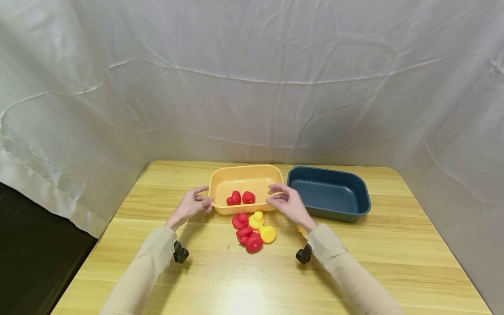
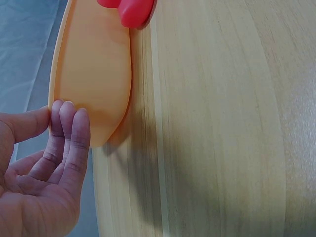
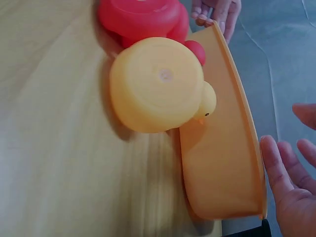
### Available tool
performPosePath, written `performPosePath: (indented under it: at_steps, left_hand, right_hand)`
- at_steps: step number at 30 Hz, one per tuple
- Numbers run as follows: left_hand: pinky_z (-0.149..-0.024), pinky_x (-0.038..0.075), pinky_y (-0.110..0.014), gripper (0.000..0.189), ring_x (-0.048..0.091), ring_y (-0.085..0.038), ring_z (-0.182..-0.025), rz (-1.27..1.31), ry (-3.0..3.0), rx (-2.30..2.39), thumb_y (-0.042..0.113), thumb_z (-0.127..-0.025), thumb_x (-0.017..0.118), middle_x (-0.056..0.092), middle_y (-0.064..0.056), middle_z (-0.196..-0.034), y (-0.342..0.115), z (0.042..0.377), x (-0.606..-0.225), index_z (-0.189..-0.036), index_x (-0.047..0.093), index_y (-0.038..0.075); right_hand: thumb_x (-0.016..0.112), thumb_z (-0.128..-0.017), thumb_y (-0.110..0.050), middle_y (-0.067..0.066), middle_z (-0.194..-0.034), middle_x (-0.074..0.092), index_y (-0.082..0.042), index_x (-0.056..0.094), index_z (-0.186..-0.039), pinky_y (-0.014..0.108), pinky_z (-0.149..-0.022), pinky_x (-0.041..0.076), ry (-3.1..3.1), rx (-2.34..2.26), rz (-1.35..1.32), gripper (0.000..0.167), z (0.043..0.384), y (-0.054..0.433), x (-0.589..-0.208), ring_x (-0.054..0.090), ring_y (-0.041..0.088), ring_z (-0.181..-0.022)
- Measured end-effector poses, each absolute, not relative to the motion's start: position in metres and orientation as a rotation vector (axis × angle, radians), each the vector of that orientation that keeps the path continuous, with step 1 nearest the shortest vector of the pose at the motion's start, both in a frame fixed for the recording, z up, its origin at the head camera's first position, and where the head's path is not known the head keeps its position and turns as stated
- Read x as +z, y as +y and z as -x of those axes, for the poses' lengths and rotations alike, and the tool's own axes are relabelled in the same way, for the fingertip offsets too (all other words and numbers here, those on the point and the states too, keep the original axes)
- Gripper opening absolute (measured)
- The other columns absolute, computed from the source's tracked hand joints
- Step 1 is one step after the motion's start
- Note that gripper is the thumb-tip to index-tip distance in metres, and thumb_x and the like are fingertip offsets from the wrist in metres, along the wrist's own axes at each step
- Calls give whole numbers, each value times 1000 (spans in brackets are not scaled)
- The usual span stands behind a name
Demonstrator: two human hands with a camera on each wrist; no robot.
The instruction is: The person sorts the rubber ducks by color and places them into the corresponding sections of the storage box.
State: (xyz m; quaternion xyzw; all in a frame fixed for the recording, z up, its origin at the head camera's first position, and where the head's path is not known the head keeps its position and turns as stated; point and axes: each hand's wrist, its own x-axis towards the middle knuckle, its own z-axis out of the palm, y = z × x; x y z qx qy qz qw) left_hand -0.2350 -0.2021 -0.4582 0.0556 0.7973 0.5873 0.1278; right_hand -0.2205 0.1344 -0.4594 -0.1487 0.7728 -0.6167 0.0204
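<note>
My left hand is at the left end of a yellow-orange plastic bin, its thumb at the rim and fingers against the outer wall, pinching the edge in the left wrist view. Two red toy pieces lie inside the bin. Over the bin's right end is my right hand, fingers loosely bent; in the right wrist view a fingertip meets the rim and the thumb stays apart. Right in front of the bin sit several rubber ducks, including a yellow duck and a red duck.
A dark blue bin stands right of the yellow-orange one, close beside it. Part of a yellow object shows beside my right wrist. The wooden table ends at a grey-white curtain behind.
</note>
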Motion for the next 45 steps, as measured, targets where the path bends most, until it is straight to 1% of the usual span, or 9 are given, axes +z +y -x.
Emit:
performPosePath:
  at_steps: [4, 14, 17, 22, 26, 30, 37, 41, 45]
  left_hand:
    - [-75, 64, -34, 61, 70, -11, -71, -165, 2322, 1704, 3, -101, 57, 70, -31, -98, -202, 235, -458, -151, 27, -14]
    - [-76, 64, -35, 62, 71, -14, -73, -167, 2321, 1699, 4, -101, 57, 69, -32, -99, -204, 236, -459, -152, 27, -14]
    - [-75, 64, -33, 62, 71, -13, -73, -166, 2315, 1703, 4, -101, 57, 70, -30, -98, -204, 235, -459, -152, 27, -14]
    - [-75, 64, -32, 61, 70, -12, -72, -160, 2316, 1708, 4, -101, 57, 71, -27, -96, -203, 235, -459, -151, 28, -14]
    - [-76, 64, -34, 62, 71, -13, -73, -157, 2315, 1704, 4, -101, 58, 71, -28, -97, -203, 235, -458, -151, 27, -14]
    - [-77, 64, -34, 62, 71, -13, -73, -161, 2309, 1706, 4, -101, 58, 72, -26, -96, -202, 235, -459, -151, 27, -14]
    - [-75, 65, -34, 63, 70, -10, -71, -180, 2296, 1714, 3, -100, 57, 73, -16, -89, -202, 235, -458, -151, 25, -17]
    - [-75, 65, -34, 63, 70, -11, -71, -175, 2291, 1723, 2, -100, 57, 73, -15, -88, -202, 234, -458, -151, 24, -17]
    - [-75, 64, -33, 63, 70, -11, -71, -168, 2293, 1721, 2, -100, 57, 73, -19, -90, -202, 235, -458, -151, 25, -16]
  right_hand:
    - [72, -90, 1, 38, -122, 59, 10, 58, -126, 13, -86, 57, 2327, -1902, 591, 40, 214, 137, -463, 70, 24, -98]
    - [72, -89, 0, 29, -112, 68, 10, 61, -118, 19, -89, 58, 2251, -1650, 928, 32, 203, 136, -470, 68, 18, -95]
    - [75, -89, -4, 26, -111, 69, 8, 63, -117, 26, -92, 59, 2256, -1574, 967, 33, 201, 135, -471, 68, 22, -96]
    - [76, -88, -6, 26, -110, 69, 7, 63, -117, 44, -97, 58, 2243, -1510, 1010, 34, 199, 134, -474, 66, 38, -101]
    - [75, -89, -9, 24, -113, 68, 6, 62, -118, 51, -101, 55, 2206, -1472, 1014, 35, 197, 133, -476, 65, 39, -107]
    - [75, -91, -13, 23, -115, 68, 5, 62, -119, 51, -105, 53, 2187, -1428, 1017, 35, 195, 132, -477, 65, 37, -110]
    - [77, -89, -18, 19, -115, 70, 2, 65, -117, 45, -105, 53, 2222, -1349, 1038, 36, 194, 129, -478, 65, 34, -110]
    - [79, -87, -23, 10, -116, 71, -6, 67, -116, 41, -105, 51, 2259, -1275, 1059, 35, 195, 127, -481, 64, 27, -112]
    - [80, -86, -27, 1, -115, 71, -13, 69, -115, 41, -105, 49, 2292, -1212, 1098, 34, 196, 126, -484, 62, 22, -112]
